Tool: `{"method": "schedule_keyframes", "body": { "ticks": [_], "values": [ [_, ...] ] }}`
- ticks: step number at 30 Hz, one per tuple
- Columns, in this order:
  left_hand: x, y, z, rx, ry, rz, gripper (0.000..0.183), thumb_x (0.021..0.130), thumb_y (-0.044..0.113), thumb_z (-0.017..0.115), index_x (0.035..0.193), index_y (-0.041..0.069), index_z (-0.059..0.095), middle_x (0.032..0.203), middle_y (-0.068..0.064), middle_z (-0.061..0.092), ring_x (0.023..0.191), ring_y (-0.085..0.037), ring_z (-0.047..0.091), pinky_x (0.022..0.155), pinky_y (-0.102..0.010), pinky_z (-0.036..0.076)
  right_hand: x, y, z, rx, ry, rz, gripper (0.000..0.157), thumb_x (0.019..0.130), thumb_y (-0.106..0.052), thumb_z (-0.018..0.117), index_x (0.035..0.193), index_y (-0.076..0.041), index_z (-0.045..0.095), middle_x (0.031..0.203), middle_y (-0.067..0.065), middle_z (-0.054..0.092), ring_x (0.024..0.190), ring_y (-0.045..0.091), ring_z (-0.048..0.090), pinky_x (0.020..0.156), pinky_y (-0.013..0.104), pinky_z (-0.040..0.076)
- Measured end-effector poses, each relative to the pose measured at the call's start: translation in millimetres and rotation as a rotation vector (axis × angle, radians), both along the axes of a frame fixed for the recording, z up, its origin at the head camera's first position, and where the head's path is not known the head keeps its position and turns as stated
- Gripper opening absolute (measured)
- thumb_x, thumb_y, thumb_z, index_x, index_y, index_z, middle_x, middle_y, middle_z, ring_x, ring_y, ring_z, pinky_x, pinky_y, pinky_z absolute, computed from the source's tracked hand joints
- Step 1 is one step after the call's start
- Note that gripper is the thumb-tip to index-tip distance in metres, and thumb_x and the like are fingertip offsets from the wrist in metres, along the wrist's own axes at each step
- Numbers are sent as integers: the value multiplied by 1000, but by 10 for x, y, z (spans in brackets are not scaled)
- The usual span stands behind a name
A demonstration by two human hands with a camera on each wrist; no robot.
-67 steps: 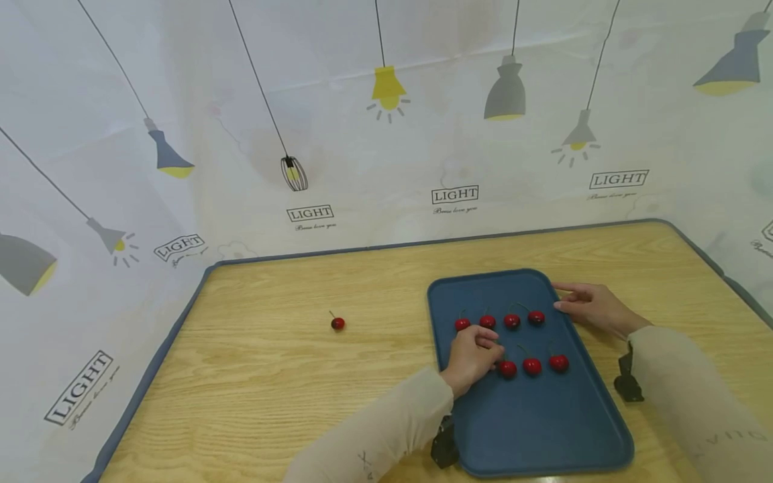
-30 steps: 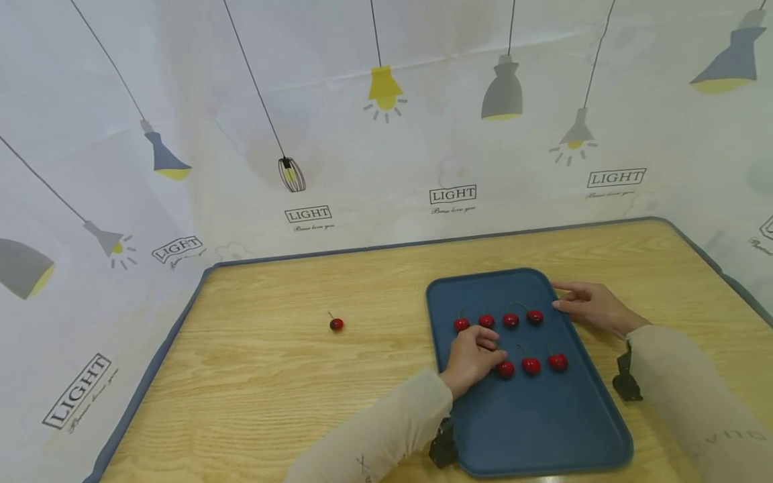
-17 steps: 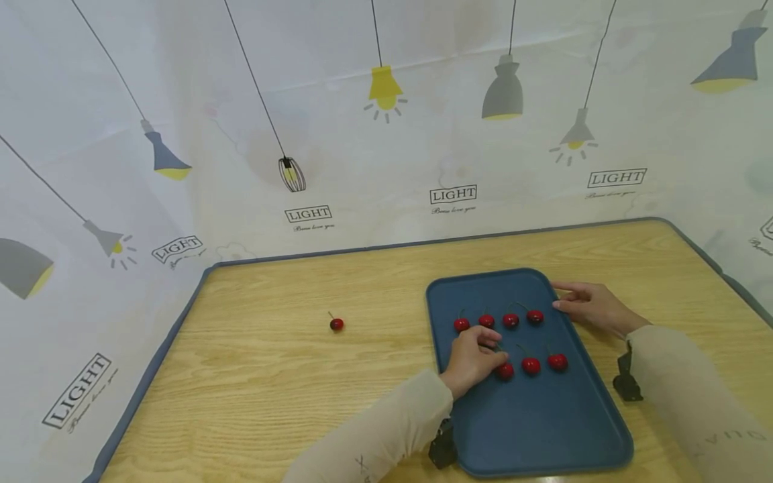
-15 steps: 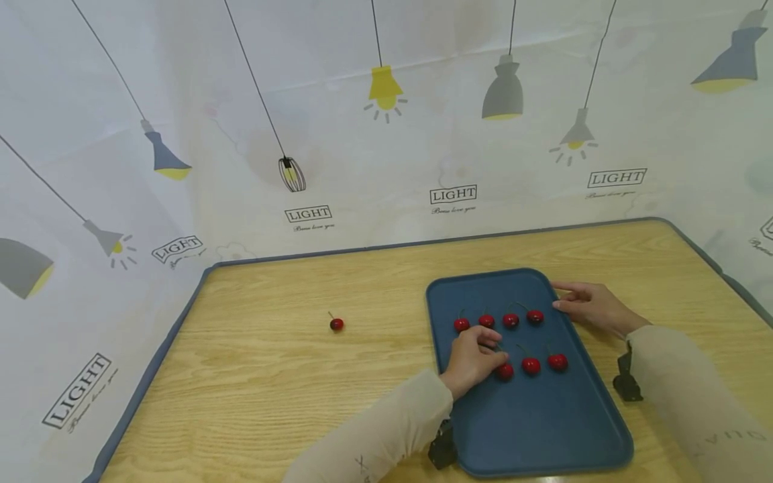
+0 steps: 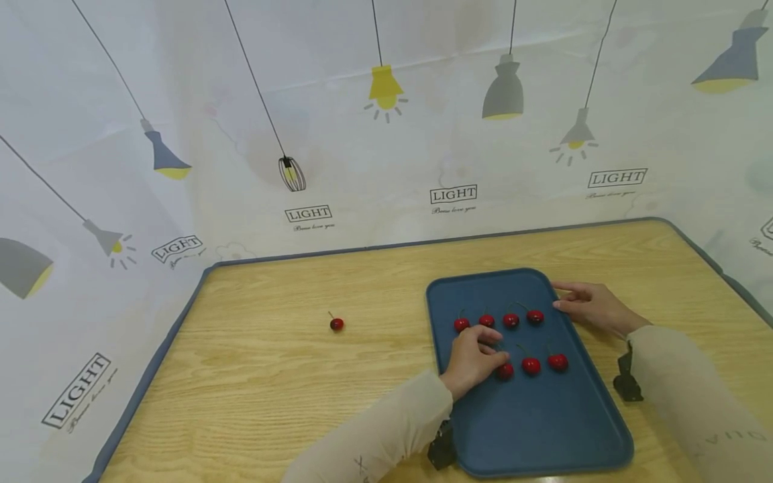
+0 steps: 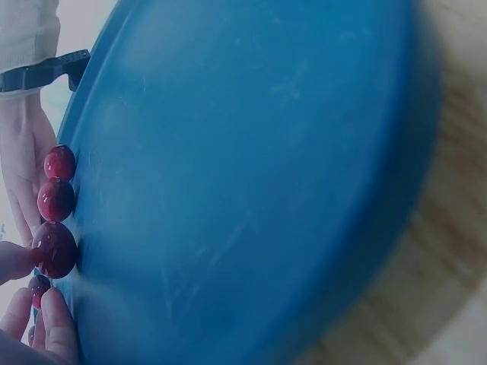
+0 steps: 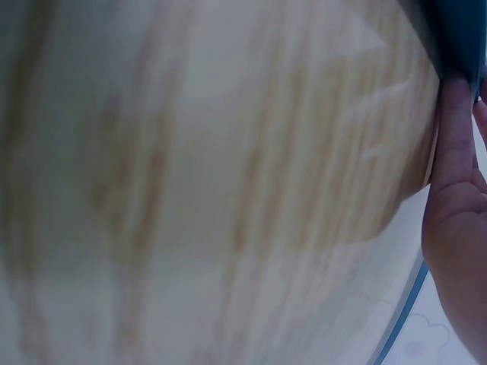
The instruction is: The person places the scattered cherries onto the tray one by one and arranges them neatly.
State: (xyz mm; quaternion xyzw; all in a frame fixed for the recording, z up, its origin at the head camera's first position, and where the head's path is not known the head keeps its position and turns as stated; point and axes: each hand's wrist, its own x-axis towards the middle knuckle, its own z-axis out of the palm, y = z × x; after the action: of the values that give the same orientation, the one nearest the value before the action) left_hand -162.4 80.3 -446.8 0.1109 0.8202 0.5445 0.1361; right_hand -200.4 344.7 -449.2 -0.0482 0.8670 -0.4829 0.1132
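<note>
My left hand (image 5: 474, 359) is over the blue tray (image 5: 543, 429). Its thumb touches the leftmost cherry (image 5: 504, 371) of the nearer row, while the fingertips stand apart from the thumb. The left wrist view shows that thumb against a dark red cherry (image 6: 55, 249), with the fingers near a farther cherry (image 6: 39, 286). My right hand (image 5: 598, 310) rests at the tray's right rim, index finger extended. In the right wrist view its thumb lies straight against the tray edge (image 7: 456, 34). Several red cherries with stems form two rows on the tray.
A lone cherry (image 5: 336, 325) with its stem up lies on the wooden table (image 5: 253, 376), left of the tray. A white backdrop (image 5: 362, 147) printed with lamps rises behind and beside the table. A dark blue band (image 5: 290, 255) edges the table.
My left thumb and index finger have parted slightly, and the cherry by the thumb has shifted a little left. The right hand and the tray look the same apart from a small camera shift.
</note>
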Motion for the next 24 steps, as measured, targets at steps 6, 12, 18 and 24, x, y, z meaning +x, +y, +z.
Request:
{"method": "schedule_keyframes", "body": {
  "ticks": [6,12,18,24],
  "values": [
    [-4,-6,11,1,7,-7,21,73,10,72,92,8,62,86,2,57,64,-4,53,56,-19,44,-1,5,-2,2,-2,6,62,88,-29,56,136,1,30,109,22,51,89,9,53,74,24,47],
    [-4,-8,32,0,10,-14,21,74,11,71,93,8,62,85,2,58,61,-3,51,53,-19,43,-3,3,-2,15,3,4,62,88,-29,56,136,1,30,109,21,52,90,12,53,73,24,47],
    [10,-59,127,19,6,-53,21,75,13,70,94,7,63,88,0,59,59,-4,49,52,-19,42,-1,-2,3,13,4,5,62,87,-29,56,136,1,30,109,21,53,89,9,54,73,24,47],
    [-4,-225,293,35,55,-147,22,79,15,67,98,6,63,97,-4,59,63,-5,49,54,-19,42,3,-9,17,17,6,5,62,87,-29,56,136,1,31,109,22,53,90,12,54,73,24,47]
  ]
}}
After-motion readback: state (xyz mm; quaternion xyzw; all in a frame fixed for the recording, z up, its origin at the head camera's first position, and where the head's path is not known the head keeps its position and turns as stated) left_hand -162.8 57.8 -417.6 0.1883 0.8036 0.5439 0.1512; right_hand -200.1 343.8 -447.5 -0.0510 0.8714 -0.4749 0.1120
